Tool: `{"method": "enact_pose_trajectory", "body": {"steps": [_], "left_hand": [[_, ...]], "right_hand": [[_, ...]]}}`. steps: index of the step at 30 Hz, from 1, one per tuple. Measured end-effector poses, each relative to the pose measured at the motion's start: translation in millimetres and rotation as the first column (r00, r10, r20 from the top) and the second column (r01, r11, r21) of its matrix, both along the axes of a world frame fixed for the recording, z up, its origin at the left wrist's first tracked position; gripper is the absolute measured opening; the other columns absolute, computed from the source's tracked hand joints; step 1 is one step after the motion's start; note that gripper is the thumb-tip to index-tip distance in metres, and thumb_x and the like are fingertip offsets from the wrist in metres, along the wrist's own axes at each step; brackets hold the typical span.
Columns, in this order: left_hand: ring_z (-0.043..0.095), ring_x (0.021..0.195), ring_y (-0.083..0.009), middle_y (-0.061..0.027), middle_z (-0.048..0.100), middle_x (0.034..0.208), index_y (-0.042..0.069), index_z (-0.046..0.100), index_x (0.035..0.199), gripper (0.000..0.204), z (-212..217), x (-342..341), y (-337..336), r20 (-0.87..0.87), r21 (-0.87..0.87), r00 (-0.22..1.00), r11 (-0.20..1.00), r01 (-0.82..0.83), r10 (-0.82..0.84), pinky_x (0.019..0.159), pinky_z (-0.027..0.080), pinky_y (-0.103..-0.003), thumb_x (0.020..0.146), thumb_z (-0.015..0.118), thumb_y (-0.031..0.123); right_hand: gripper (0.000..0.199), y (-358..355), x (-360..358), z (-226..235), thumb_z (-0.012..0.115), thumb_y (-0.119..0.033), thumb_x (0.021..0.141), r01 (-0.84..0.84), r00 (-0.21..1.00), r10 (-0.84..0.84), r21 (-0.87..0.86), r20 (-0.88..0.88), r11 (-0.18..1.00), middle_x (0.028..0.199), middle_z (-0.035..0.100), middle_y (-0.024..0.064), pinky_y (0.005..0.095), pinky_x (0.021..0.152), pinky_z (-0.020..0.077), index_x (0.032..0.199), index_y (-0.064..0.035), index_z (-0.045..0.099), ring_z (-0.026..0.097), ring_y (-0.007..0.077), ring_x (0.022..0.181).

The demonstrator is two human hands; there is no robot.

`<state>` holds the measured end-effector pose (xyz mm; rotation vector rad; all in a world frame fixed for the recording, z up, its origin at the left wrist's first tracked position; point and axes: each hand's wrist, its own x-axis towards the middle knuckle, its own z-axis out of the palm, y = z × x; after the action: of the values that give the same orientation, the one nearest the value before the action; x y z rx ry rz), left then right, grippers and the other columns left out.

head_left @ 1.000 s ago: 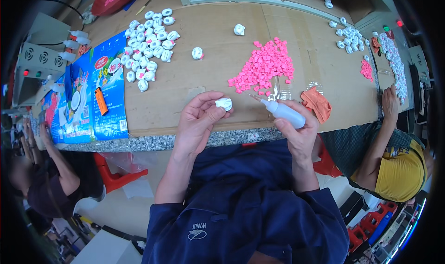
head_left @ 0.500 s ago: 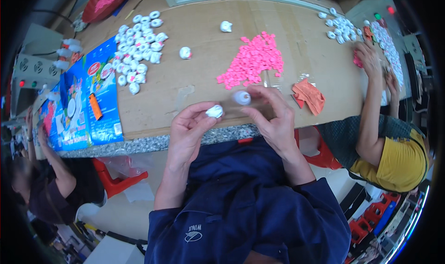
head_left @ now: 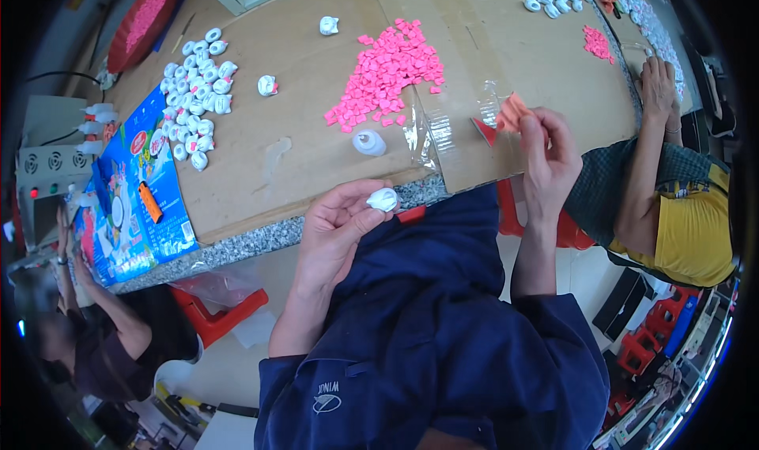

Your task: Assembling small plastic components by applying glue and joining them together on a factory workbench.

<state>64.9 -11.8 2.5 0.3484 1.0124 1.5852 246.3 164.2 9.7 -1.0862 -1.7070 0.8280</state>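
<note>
Small white squeeze bottle (head_left: 369, 143) is now set down on the cardboard tabletop (head_left: 300, 158); right hand (head_left: 548, 154) has moved to pinch an orange cloth (head_left: 512, 112). Left hand (head_left: 336, 229) still pinches the small white plastic piece (head_left: 383, 199) off the tabletop's edge, so gluing looks done

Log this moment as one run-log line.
left hand: holds small white piece | right hand: pinches orange cloth | white bottle: on table

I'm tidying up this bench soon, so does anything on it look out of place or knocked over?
Mostly orderly. The small white squeeze bottle lies on its side on the cardboard-covered table, beside the heap of pink pieces. Two small white parts sit apart from the white pile.
</note>
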Motion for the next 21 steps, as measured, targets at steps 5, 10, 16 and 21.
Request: {"method": "enact_pose_trajectory", "body": {"steps": [5, 10, 16, 21], "left_hand": [[0.058, 0.094, -0.0165, -0.0127, 0.059, 0.104, -0.005, 0.053, 0.107, 0.029, -2.3, 9.3, 2.2, 0.027, 0.028, 1.0, 1.0, 0.011, -0.012, 0.082, 0.048, -0.027, 0.079, 0.057, -0.007], [0.059, 0.091, -0.0151, -0.0122, 0.06, 0.101, -0.005, 0.053, 0.106, 0.029, 2.4, 19.2, 6.9, -0.028, 0.026, 0.999, 1.0, -0.017, 0.018, 0.081, 0.048, -0.026, 0.078, 0.058, -0.006], [0.06, 0.088, -0.0168, -0.0121, 0.06, 0.1, -0.004, 0.053, 0.106, 0.029, 0.3, 19.0, 8.0, -0.033, 0.01, 0.999, 0.999, 0.036, -0.035, 0.079, 0.049, -0.026, 0.078, 0.059, -0.004], [0.06, 0.089, -0.0198, -0.0127, 0.059, 0.101, -0.003, 0.054, 0.106, 0.027, -1.7, 15.8, 7.8, -0.007, -0.018, 0.999, 0.999, 0.047, -0.047, 0.077, 0.049, -0.027, 0.079, 0.059, -0.001]], "right_hand": [[0.013, -48.1, -18.6, 16.6, 0.066, 0.002, 0.069, -0.437, 0.891, 0.425, -0.046, -0.16, 0.898, 0.077, 0.06, 0.009, 0.0243, 0.062, 0.0455, 0.08, 0.0013, 0.06, 0.058, 0.0163, 0.069], [0.023, -70.8, -38.3, 0.3, 0.073, 0.001, 0.065, -0.477, 0.869, 0.482, 0.07, -0.112, 0.876, 0.078, 0.058, 0.0097, 0.0246, 0.059, 0.0444, 0.083, 0.001, 0.058, 0.056, 0.0172, 0.068], [0.018, -54.8, -28.8, -2.2, 0.07, 0.003, 0.067, -0.349, 0.932, 0.361, 0.23, -0.012, 0.908, 0.074, 0.057, 0.0082, 0.0232, 0.056, 0.043, 0.08, 0.0008, 0.057, 0.055, 0.0161, 0.065], [0.014, -11.3, -14.9, -0.5, 0.067, 0.001, 0.07, -0.028, 0.999, 0.032, 0.211, -0.014, 0.977, 0.08, 0.058, 0.0073, 0.0261, 0.065, 0.0432, 0.081, 0.0002, 0.058, 0.055, 0.0192, 0.072]]}}
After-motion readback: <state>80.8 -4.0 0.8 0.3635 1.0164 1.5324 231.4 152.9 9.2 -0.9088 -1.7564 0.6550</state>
